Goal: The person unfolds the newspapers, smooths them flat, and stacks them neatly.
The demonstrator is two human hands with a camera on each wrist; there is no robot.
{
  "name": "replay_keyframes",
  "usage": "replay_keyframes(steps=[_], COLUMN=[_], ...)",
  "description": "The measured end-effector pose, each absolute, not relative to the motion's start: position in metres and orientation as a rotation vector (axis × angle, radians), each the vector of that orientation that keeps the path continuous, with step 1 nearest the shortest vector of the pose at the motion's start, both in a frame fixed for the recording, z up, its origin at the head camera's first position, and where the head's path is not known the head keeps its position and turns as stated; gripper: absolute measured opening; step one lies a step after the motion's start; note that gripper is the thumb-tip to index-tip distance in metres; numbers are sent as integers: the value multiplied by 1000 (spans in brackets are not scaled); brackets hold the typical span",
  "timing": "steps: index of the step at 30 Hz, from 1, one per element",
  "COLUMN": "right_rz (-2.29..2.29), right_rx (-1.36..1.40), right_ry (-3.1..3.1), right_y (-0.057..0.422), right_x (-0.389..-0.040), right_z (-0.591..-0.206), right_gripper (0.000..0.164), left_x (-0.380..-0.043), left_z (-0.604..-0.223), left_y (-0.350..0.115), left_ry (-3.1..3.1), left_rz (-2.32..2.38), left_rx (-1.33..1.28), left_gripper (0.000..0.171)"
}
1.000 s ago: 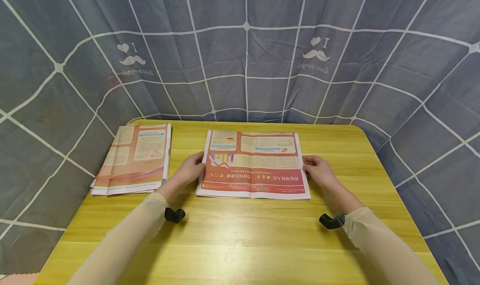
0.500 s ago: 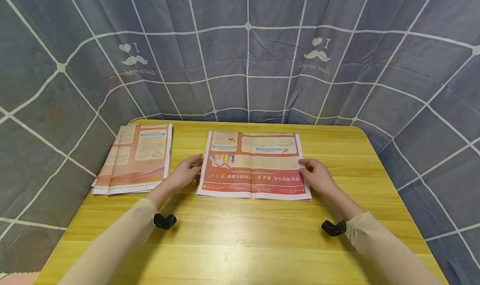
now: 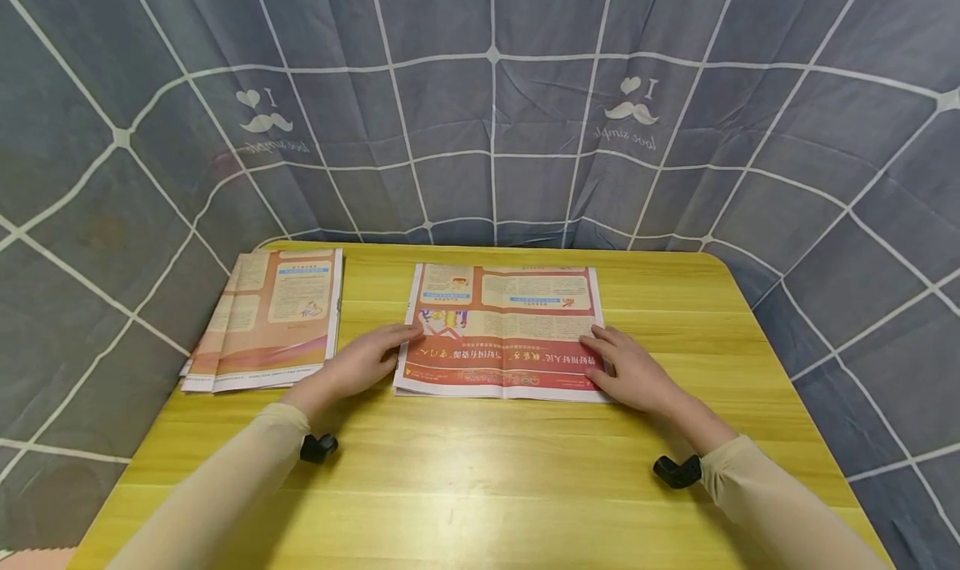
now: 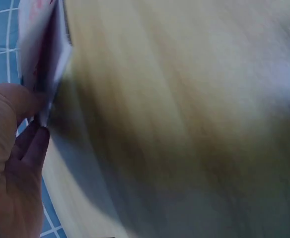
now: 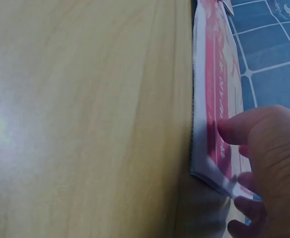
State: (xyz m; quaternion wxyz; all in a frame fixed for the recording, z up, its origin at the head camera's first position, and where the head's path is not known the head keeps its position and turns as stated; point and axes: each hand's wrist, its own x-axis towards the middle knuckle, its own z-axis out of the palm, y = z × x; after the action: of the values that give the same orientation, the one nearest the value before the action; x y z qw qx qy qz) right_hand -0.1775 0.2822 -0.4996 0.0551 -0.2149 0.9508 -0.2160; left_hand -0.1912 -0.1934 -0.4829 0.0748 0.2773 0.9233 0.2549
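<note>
A folded newspaper (image 3: 504,337) with a red printed band lies on the yellow wood-grain table, its layers parted at the left end in the left wrist view. My left hand (image 3: 365,360) is at its left edge, fingertips over the margin; up close, the thumb (image 4: 23,101) and fingers pinch that edge. My right hand (image 3: 633,370) rests on the right edge with its fingers spread. In the right wrist view the right thumb (image 5: 237,128) lies over the red band and the other fingers reach past the paper's corner.
A stack of folded newspapers (image 3: 273,320) lies at the table's left side. A grey checked cloth (image 3: 491,137) hangs behind the table (image 3: 480,487) and along both sides. A black device (image 3: 677,472) sits at each wrist.
My left fingers went from beside the newspaper's left edge to over it. The right hand has shifted inward and nearer, from gripping the right edge to lying on top. The newspaper has barely moved.
</note>
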Motion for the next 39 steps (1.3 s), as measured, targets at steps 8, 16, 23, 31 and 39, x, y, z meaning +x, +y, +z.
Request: replay_keyframes(steps=[8,16,23,31,39], right_rz=[-617,-565,-672,-1242,-1411], right_rx=[-667,-704,-695,-477,-439], right_ry=[2858,2836,2791,2547,2470], right_y=[284,288,294,311,316], right_x=[-177,-178,-179,-182,-184], right_z=[-500,-496,-498,-497,-500], right_gripper=[59,58,56,63,58], left_x=[-195,-200,-204,-209,-218], left_z=[-487,-490,-486,-481,-479], left_y=[-197,-200,-195,-189,-185], left_ry=[2837,2819,2848,2836,2855], left_rz=[603,681,694,757,790], left_rx=[1026,874,747,512,464], left_gripper=[39,33,36,37,32])
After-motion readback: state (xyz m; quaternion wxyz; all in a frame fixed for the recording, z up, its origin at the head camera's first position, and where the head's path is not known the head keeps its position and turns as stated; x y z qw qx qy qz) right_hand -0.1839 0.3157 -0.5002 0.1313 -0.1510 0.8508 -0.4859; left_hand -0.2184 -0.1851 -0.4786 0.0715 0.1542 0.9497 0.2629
